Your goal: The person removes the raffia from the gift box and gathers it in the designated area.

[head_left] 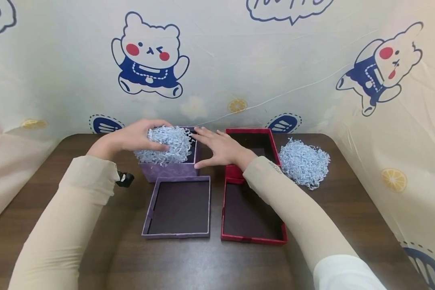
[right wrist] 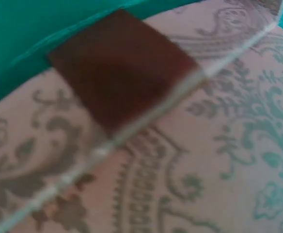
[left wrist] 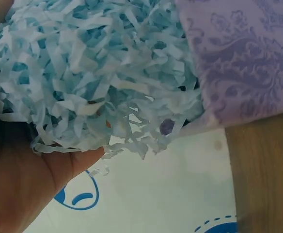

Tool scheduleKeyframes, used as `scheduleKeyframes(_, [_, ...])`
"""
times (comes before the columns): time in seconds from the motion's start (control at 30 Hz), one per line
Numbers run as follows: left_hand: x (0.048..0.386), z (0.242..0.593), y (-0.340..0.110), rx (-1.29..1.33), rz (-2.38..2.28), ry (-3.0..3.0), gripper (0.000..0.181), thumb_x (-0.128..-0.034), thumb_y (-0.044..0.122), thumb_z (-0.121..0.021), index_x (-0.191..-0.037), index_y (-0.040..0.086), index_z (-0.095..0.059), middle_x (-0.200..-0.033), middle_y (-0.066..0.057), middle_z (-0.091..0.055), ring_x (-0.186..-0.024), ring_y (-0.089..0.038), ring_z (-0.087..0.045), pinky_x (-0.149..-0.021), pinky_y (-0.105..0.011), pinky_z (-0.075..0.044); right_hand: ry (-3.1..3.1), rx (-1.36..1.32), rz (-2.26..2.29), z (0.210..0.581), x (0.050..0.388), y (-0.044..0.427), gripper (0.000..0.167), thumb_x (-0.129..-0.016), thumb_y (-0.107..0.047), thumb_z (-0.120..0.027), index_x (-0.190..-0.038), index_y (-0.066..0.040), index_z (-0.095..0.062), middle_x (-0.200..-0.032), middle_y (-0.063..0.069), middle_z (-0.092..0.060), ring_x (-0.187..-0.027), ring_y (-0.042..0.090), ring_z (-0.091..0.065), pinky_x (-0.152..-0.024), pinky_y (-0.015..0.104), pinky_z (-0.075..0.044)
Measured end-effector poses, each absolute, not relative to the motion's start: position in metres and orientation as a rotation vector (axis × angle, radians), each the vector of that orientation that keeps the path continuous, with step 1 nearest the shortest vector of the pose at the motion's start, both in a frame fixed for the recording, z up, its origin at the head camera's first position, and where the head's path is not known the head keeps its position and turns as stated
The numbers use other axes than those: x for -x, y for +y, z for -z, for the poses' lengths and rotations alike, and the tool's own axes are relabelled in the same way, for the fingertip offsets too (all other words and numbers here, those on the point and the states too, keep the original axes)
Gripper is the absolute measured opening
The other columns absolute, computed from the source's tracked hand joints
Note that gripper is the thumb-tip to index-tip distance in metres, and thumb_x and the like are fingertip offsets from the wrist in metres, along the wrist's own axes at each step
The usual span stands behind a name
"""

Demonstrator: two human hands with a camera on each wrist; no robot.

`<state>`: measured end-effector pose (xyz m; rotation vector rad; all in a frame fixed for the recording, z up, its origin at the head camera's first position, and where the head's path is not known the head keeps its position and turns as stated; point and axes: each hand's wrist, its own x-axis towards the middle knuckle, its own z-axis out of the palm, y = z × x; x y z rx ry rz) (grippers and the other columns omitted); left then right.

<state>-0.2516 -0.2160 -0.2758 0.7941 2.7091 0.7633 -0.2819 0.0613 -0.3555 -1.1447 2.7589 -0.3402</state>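
Observation:
A bundle of light blue shredded paper [head_left: 172, 144] is held by my left hand [head_left: 137, 136], thumb across its near side. The bundle sits over the left part of the purple box [head_left: 168, 171], partly hiding the inside. In the left wrist view the paper strands [left wrist: 93, 63] lie against the box's patterned purple wall [left wrist: 248, 58]. My right hand [head_left: 222, 149] spreads its fingers along the box's right rim, thumb by the near right corner. A blurred patterned surface with a brown square [right wrist: 124, 73] fills much of the right wrist view; my right hand cannot be made out there.
A purple lid [head_left: 181, 207] lies inner side up before the purple box. Right of it are a red lid [head_left: 253, 240] and, behind, an open red box [head_left: 251, 131], partly covered by my right arm. Another pile of blue shredded paper [head_left: 304, 163] lies farther right. A printed curtain [head_left: 217, 72] hangs behind the table.

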Motion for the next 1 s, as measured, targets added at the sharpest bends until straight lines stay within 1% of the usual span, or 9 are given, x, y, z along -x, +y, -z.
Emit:
scheduleKeyframes(0.13, [0.248,0.272,-0.220,-0.787,-0.752,2.716,0.057,-0.0857,0.026,-0.077,-0.137,0.014,-0.056,-0.133,-0.013,-0.061,-0.116,-0.030,-0.057,-0.096,-0.054,-0.048,2.739,1.157,0.273,0.354,0.281,0.061,0.107,-0.077,-0.083,-0.052,-0.160,-0.032,-0.010,-0.169,-0.008,0.000,-0.157,0.016,0.002,-0.126,0.055,-0.008])
scheduleKeyframes(0.27, [0.246,0.265,-0.223,-0.781,-0.750,2.733,0.058,-0.0858,0.027,-0.076,-0.138,0.015,-0.055,-0.134,-0.013,-0.061,-0.117,-0.030,-0.057,-0.097,-0.055,-0.048,2.727,1.171,0.248,0.350,0.281,0.060,0.108,-0.077,-0.082,-0.052,-0.161,-0.028,-0.010,-0.169,-0.007,-0.001,-0.157,0.015,0.002,-0.125,0.056,-0.010])
scheduleKeyframes(0.37, [0.244,0.261,-0.226,-0.784,-0.759,2.737,0.058,-0.0856,0.026,-0.077,-0.138,0.015,-0.055,-0.134,-0.012,-0.061,-0.116,-0.029,-0.057,-0.096,-0.053,-0.048,2.720,1.183,0.258,0.349,0.282,0.059,0.107,-0.079,-0.080,-0.052,-0.161,-0.026,-0.009,-0.169,-0.006,-0.001,-0.157,0.015,0.002,-0.125,0.056,-0.011])
scheduleKeyframes(0.5, [0.241,0.258,-0.229,-0.782,-0.761,2.747,0.058,-0.0854,0.024,-0.077,-0.138,0.015,-0.055,-0.132,-0.012,-0.062,-0.109,-0.027,-0.058,-0.089,-0.047,-0.051,2.710,1.201,0.278,0.349,0.282,0.057,0.107,-0.080,-0.079,-0.053,-0.161,-0.024,-0.008,-0.169,-0.005,-0.002,-0.157,0.015,0.002,-0.125,0.055,-0.012])
scheduleKeyframes(0.7, [0.235,0.251,-0.238,-0.744,-0.732,2.798,0.058,-0.0858,0.026,-0.076,-0.139,0.017,-0.054,-0.132,-0.012,-0.061,-0.109,-0.028,-0.057,-0.090,-0.047,-0.051,2.690,1.221,0.294,0.350,0.281,0.053,0.109,-0.081,-0.078,-0.054,-0.161,-0.020,-0.009,-0.169,-0.003,-0.003,-0.157,0.015,0.000,-0.124,0.056,-0.015])
scheduleKeyframes(0.77, [0.233,0.249,-0.242,-0.734,-0.732,2.808,0.058,-0.0861,0.027,-0.076,-0.139,0.018,-0.054,-0.131,-0.012,-0.062,-0.108,-0.028,-0.057,-0.087,-0.045,-0.052,2.690,1.218,0.292,0.350,0.281,0.052,0.109,-0.081,-0.078,-0.054,-0.161,-0.019,-0.009,-0.169,-0.002,-0.003,-0.157,0.015,0.000,-0.124,0.055,-0.016])
scheduleKeyframes(0.83, [0.231,0.248,-0.247,-0.720,-0.735,2.818,0.057,-0.0859,0.027,-0.076,-0.138,0.018,-0.055,-0.128,-0.013,-0.063,-0.105,-0.029,-0.057,-0.082,-0.040,-0.054,2.691,1.212,0.291,0.350,0.280,0.052,0.110,-0.081,-0.078,-0.054,-0.161,-0.018,-0.009,-0.169,-0.002,-0.004,-0.157,0.015,0.000,-0.124,0.054,-0.016])
scheduleKeyframes(1.0, [0.227,0.245,-0.260,-0.687,-0.733,2.858,0.058,-0.0850,0.026,-0.077,-0.138,0.018,-0.055,-0.125,-0.015,-0.063,-0.103,-0.029,-0.058,-0.075,-0.037,-0.054,2.694,1.213,0.285,0.349,0.280,0.051,0.110,-0.081,-0.079,-0.054,-0.161,-0.020,-0.007,-0.169,-0.001,-0.004,-0.157,0.014,0.000,-0.125,0.052,-0.016])
